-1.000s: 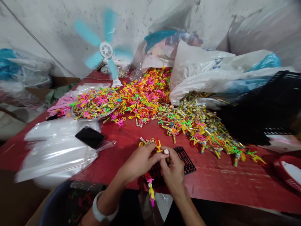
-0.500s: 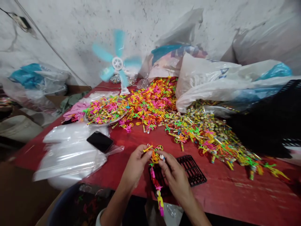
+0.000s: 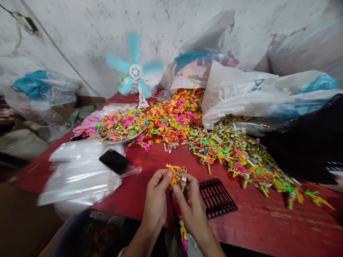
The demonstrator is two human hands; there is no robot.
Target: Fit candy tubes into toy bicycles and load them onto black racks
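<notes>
My left hand (image 3: pixel 155 200) is closed, pinching small yellow and orange plastic toy pieces (image 3: pixel 174 175) between thumb and fingers; one piece has a wheel-like ring. Close beside it, my right hand (image 3: pixel 191 203) is closed around a small white-topped tube piece (image 3: pixel 183 181). A string of linked pink, red and yellow plastic pieces (image 3: pixel 183 232) hangs down past the table edge, partly hidden by my right hand. Just behind and to the right of that hand lies a black slatted plastic rack (image 3: pixel 218 198) on the red table (image 3: pixel 150 157).
A heap of bright plastic pieces (image 3: pixel 177 117) joins a heap of small tubes (image 3: pixel 235 142) on the right. At left are a full round tray (image 3: pixel 120 141), clear plastic bags (image 3: pixel 80 178) and a black phone (image 3: pixel 114 161). A turquoise fan (image 3: pixel 136 72) spins behind. White sacks (image 3: pixel 241 84) stand at back right.
Both hands have dropped slightly toward me. My right hand has turned, so the white-topped tube now stands more upright and more of the hanging string is covered.
</notes>
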